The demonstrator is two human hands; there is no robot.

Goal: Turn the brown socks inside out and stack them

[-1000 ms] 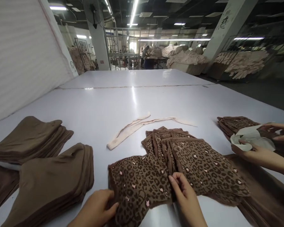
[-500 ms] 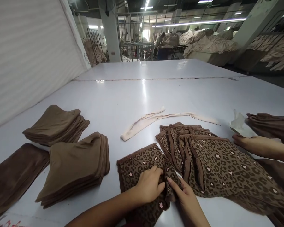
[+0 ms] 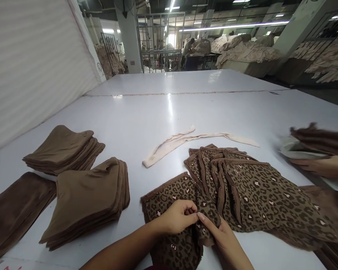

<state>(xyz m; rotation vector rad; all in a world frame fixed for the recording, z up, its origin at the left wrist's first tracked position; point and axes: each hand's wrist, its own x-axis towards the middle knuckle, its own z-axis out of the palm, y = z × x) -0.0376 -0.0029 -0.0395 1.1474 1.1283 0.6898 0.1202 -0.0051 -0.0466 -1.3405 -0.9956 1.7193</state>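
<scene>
A leopard-print fabric piece (image 3: 163,202) with a brown edge and small pink motifs lies in front of me. My left hand (image 3: 178,217) rests on it, thumb and fingers pinching at a fold. My right hand (image 3: 216,230) grips the same piece's right edge from the side, its thumb on top. The two thumbs nearly meet at the fold. Just beyond and to the right is a fanned pile of leopard-print pieces (image 3: 256,191), overlapping one another.
Stacks of folded brown cloth (image 3: 87,198) sit at the left. A pale fabric strip (image 3: 171,146) lies curved across the white table (image 3: 124,120). At the right edge, another person's hand (image 3: 323,165) is beside a whitish sheet and blurred dark brown cloth (image 3: 323,138).
My left fingers have drawn into a pinch at the fold, and the cloth's right side is lifted and bunched more. The other person's hand and the whitish sheet have shifted right.
</scene>
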